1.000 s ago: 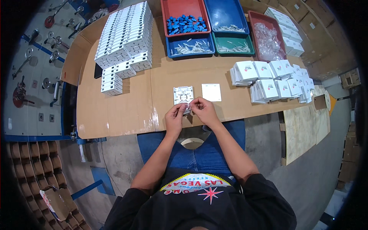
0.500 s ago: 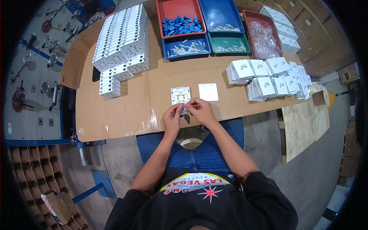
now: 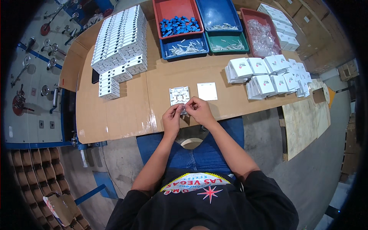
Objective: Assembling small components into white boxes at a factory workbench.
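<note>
Near the table's front edge, my left hand (image 3: 172, 118) and my right hand (image 3: 200, 112) meet fingertip to fingertip. Both are closed in a pinch around something small, possibly clear, too tiny to make out. Just beyond the fingertips lies a white square plastic housing (image 3: 179, 94) with its open, structured side up; my fingers cover its near edge. Flat on the cardboard to the right of it is a thin white square cover plate (image 3: 207, 91), touched by neither hand.
Tall stacked white housings (image 3: 119, 42) stand at left. Along the back are a red tray (image 3: 176, 8) of blue parts, blue trays (image 3: 218, 11) and a green tray (image 3: 227, 51) of small white pieces, and a red tray (image 3: 249, 15) of clear bags. White packets (image 3: 264, 85) lie at right.
The whole view has shifted slightly. My hands keep the same pinch at the housing, with only small finger movement.
</note>
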The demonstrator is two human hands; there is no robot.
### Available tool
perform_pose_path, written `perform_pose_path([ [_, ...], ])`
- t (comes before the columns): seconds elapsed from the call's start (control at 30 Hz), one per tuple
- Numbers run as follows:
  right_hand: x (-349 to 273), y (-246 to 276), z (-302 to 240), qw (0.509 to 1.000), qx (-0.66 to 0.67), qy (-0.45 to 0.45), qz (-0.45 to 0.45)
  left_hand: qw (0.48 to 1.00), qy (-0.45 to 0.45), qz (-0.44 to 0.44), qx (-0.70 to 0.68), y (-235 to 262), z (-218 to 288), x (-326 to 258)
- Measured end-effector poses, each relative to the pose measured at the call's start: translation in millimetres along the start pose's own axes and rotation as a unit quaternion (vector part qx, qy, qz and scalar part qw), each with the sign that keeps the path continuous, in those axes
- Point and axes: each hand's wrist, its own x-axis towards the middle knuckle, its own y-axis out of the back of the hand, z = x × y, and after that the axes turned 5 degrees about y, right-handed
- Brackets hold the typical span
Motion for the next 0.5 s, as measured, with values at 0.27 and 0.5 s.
perform_pose_path([
  [0.27, 2.0, 3.4, -5.6, 1.0, 0.006, -0.009, -0.023, 0.999, -0.007, 0.001, -0.033, 2.1, -5.4, 3.4],
  [0.5, -0.6, -1.5, 5.0, 1.0, -0.021, 0.012, 0.01, 1.0, -0.014, -0.003, -0.021, 0.0, -5.7, 0.5],
])
